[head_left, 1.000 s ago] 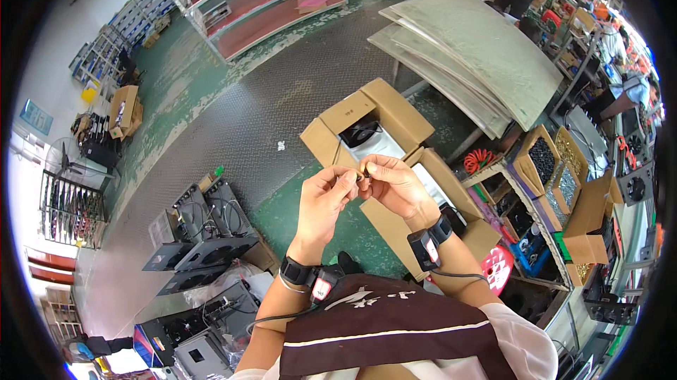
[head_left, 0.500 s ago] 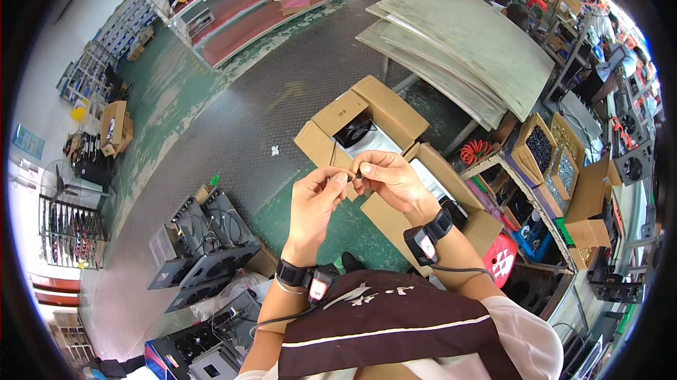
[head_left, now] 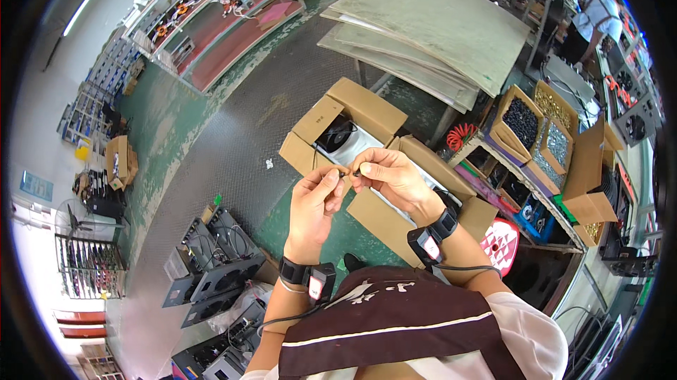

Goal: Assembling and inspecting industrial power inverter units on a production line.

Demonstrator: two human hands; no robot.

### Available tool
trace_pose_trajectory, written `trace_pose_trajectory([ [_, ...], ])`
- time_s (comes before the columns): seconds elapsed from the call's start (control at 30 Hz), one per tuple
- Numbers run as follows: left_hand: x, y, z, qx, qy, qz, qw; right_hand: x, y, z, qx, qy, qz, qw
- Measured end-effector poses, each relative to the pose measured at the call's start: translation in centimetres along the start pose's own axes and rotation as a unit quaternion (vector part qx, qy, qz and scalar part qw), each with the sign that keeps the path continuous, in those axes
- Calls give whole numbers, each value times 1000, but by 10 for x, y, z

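Above the open cardboard box [head_left: 350,126], the left hand [head_left: 317,203] and right hand [head_left: 391,177] have stayed fingertip to fingertip, both pinching one tiny dark part [head_left: 350,174] too small to identify; only the view has shifted, so the fiddling continues unchanged.

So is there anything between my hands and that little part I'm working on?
No. Both the left hand and the right hand already pinch the small part between their fingertips, above the open cardboard boxes. Nothing visible comes between them.
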State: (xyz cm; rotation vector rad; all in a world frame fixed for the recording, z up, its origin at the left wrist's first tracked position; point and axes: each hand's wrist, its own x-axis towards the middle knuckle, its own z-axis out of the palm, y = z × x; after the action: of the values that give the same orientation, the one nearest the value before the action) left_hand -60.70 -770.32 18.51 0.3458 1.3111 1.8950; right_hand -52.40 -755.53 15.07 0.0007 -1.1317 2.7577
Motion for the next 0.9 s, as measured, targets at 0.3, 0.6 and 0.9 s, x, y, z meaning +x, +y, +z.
trace_pose_trajectory([
  [0.3, 23, -56, 79, -192, -101, -163, 962, -73, -41, -47, 120, 43, -62, 990],
  [0.6, 13, -131, 104, -158, -46, -276, 947, -184, -50, -123, 145, 186, -74, 969],
  [0.9, 2, -189, 78, -58, -68, -424, 901, -301, 10, -153, 178, 436, -82, 878],
])
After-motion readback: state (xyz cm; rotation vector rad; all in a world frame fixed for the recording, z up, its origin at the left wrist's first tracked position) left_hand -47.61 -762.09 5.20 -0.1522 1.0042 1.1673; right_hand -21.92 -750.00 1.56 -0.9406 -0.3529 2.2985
